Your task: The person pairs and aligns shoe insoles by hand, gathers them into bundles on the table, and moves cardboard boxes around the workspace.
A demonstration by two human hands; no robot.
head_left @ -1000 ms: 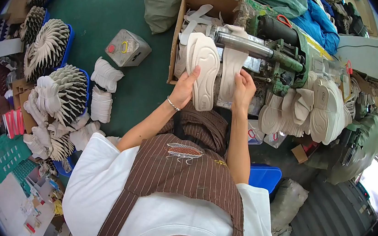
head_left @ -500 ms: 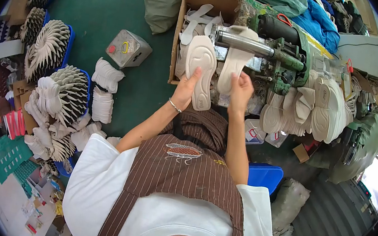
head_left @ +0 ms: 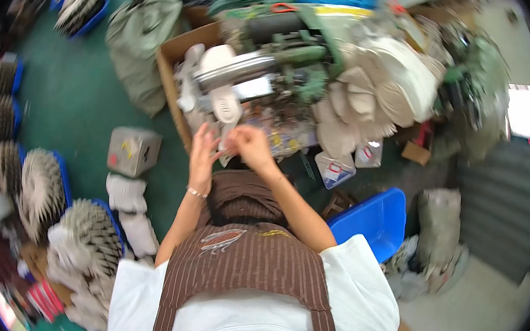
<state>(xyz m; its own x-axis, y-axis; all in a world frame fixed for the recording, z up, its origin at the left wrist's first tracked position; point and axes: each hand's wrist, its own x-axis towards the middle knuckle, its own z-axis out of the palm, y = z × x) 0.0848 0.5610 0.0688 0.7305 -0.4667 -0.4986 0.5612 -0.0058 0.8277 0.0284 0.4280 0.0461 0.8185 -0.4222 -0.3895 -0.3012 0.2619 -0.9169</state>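
A pale insole (head_left: pixel 225 104) lies under the metal cylinder (head_left: pixel 236 71) of the green machine, its lettered heel end facing me. My left hand (head_left: pixel 201 159) is just below the machine's near edge, blurred, with its fingers apart and no insole in it. Close beside it on the right, my right hand (head_left: pixel 250 148) has its fingers curled together; blur hides what they may hold. More pale cut pieces (head_left: pixel 188 83) lie in the cardboard box (head_left: pixel 170 100) left of the cylinder. A large stack of insoles (head_left: pixel 376 87) stands right of the machine.
On the left floor are a metal can (head_left: pixel 134 152), white bundles (head_left: pixel 126 194) and blue tubs with fanned insoles (head_left: pixel 91 234). A green sack (head_left: pixel 140 49) stands behind the box. An empty blue tub (head_left: pixel 372 225) is at right, near a grey sack (head_left: pixel 437 226).
The view has turned, so the machine appears farther left. Both insoles have left my hands; one now lies under the cylinder. My hands are closer together, and the left one has opened.
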